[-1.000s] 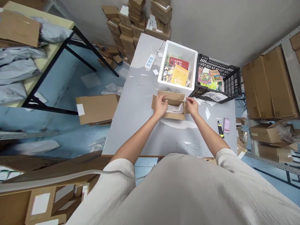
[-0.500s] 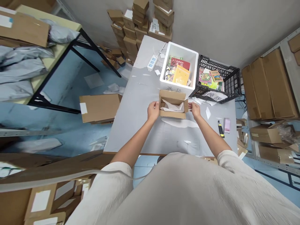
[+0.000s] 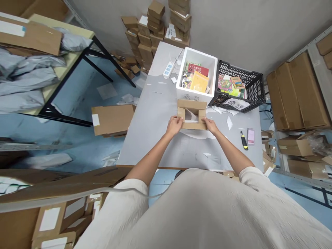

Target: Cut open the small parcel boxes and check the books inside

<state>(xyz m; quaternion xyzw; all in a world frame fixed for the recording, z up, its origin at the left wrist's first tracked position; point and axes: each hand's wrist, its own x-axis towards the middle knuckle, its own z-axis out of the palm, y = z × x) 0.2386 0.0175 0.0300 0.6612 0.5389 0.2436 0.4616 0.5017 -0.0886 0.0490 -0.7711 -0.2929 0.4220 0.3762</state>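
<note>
- Head view: left hand [image 3: 175, 125] and right hand [image 3: 210, 125], stretched forward, apart, gripped opposite ends of an open brown cardboard box [image 3: 192, 126] on the grey table [image 3: 147, 138].
- White paper [image 3: 191, 117] lay inside.
- White foam box [image 3: 193, 94] and black plastic crate [image 3: 256, 86] held books [image 3: 199, 83].

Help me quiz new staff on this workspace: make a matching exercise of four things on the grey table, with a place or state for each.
Things:
1. small cardboard box
2. white foam box
3. black crate
4. utility knife

Places and states:
A. beside a pixelated pink item
B. holds a red book and an orange-yellow book
C. held by the left hand and right hand
D. bears a white paper label

Pairs: 1-C, 2-B, 3-D, 4-A
</note>
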